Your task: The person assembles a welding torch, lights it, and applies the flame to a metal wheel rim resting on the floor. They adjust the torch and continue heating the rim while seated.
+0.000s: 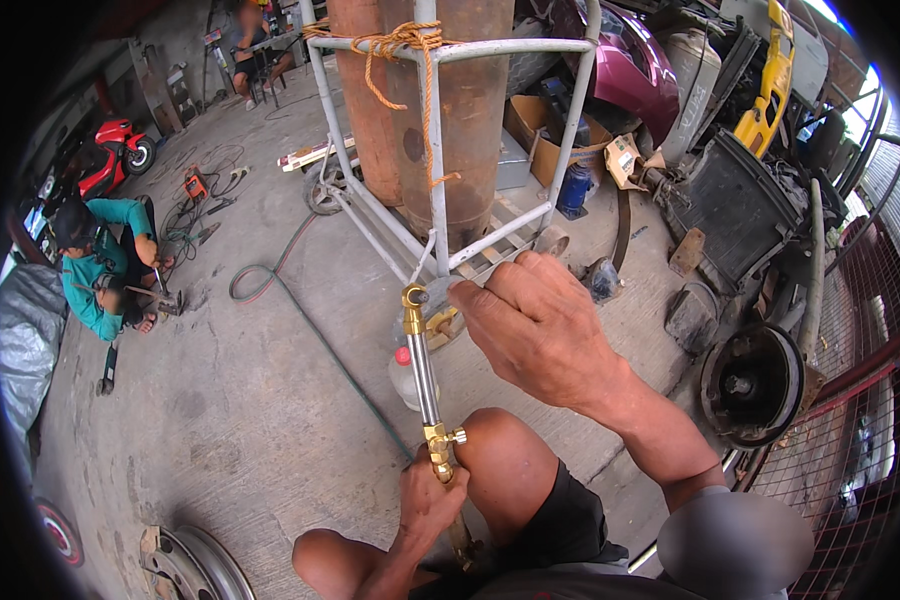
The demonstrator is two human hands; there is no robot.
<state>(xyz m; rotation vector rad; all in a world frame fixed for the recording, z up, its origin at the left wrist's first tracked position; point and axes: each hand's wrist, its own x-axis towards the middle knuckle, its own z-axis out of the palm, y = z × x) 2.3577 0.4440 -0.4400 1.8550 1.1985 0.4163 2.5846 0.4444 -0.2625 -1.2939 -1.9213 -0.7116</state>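
My left hand (433,505) is wrapped round the brass lower part of a cutting torch (423,370), which stands upright over my knees. Its bent brass head points up near the white cylinder cart (437,150). My right hand (545,330) is closed beside the torch head, thumb and forefinger pressed together. Whatever it pinches, if anything, is hidden by the fingers. Behind the torch a pale bottle with a red cap (403,357) stands on the floor, partly covered. A green and red hose (320,340) runs across the concrete towards my left hand.
Rusty gas cylinders (450,120) stand in the cart, with orange rope (400,40) tied on it. A crouching co-worker in teal (95,265) handles metal at left. A wheel rim (195,565) lies lower left. Car parts, a brake drum (753,385) and red mesh (850,440) line the right.
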